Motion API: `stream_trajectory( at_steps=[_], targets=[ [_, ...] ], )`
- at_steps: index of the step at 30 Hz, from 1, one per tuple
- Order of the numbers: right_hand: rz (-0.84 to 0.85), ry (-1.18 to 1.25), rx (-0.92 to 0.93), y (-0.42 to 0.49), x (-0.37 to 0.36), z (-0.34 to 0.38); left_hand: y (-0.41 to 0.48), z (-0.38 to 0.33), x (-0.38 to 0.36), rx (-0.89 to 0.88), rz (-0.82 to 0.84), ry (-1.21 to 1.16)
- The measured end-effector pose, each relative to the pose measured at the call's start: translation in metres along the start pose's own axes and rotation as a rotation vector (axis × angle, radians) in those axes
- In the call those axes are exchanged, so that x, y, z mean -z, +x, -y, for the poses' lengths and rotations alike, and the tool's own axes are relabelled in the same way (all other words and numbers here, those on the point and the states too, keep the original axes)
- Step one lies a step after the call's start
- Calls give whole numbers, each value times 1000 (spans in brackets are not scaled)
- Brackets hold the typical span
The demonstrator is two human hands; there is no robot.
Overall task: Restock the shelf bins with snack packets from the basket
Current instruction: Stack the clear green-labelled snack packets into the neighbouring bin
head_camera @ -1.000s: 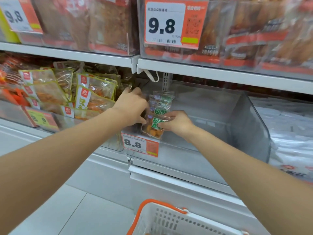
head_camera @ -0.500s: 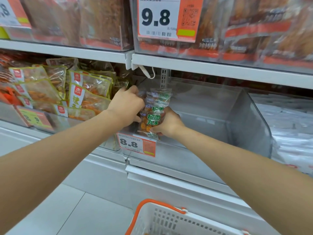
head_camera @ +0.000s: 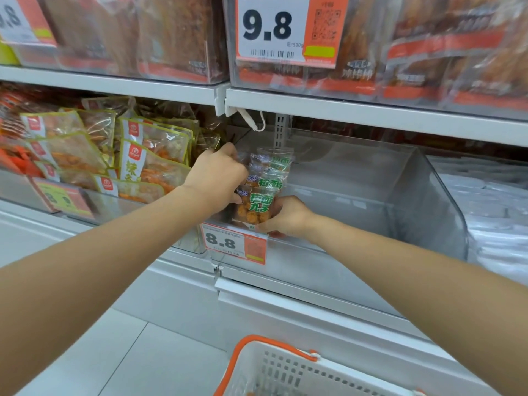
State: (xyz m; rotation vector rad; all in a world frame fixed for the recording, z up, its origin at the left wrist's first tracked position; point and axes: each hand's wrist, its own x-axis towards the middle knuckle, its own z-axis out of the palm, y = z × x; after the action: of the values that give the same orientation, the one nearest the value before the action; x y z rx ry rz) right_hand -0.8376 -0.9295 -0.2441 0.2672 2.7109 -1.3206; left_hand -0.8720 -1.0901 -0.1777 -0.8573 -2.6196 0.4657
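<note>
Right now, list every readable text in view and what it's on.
"9.8", "元/500g": upper price tag.
"8.8": lower price tag on the clear bin.
"拉面丸子" (green): snack packets gripped by left hand and right hand.
".8", cut off: top-left tag.
Unreadable: left yellow tag, barcode, QR code, print on other packets.

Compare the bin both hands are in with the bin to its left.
The left bin is heaped with yellow-edged packets; the middle bin shows only the green-lettered packets gripped by the left hand and right hand. The middle bin's 8.8 tag reads sharp; the left bin's tag is blurred. Both are clear plastic.
</note>
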Motion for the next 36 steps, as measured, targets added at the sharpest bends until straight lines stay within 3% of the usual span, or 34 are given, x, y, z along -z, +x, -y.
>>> stream_trajectory(
  at_steps=[4,11,17,20,24,26,29,33,36],
  targets=[
    [-32,5,-11,1,-1,1,0,-1,2,1,-9,2],
    [66,36,-19,-7,2,3,-2,-1,5,-17,28,35],
    [-97,-115,-14,-33,20,8,-13,-7,14,-26,-18,107],
    [-313,-136,205,-61,27,15,-30,-18,21,12,-147,-60],
    [-628,-210,531,-118,25,18,-67,-55,46,196,-276,-626],
    [-705,-245,558,-148,19,12,-87,-79,56,254,-218,-854],
    [-687,-183,463,-186,6,-19,-119,-113,56,249,-64,-991],
    [-463,-157,242,-230,-20,-81,-159,-162,32,246,242,-1065],
    [-292,-186,94,-252,-37,-127,-177,-195,6,103,550,-996]
  ],
)
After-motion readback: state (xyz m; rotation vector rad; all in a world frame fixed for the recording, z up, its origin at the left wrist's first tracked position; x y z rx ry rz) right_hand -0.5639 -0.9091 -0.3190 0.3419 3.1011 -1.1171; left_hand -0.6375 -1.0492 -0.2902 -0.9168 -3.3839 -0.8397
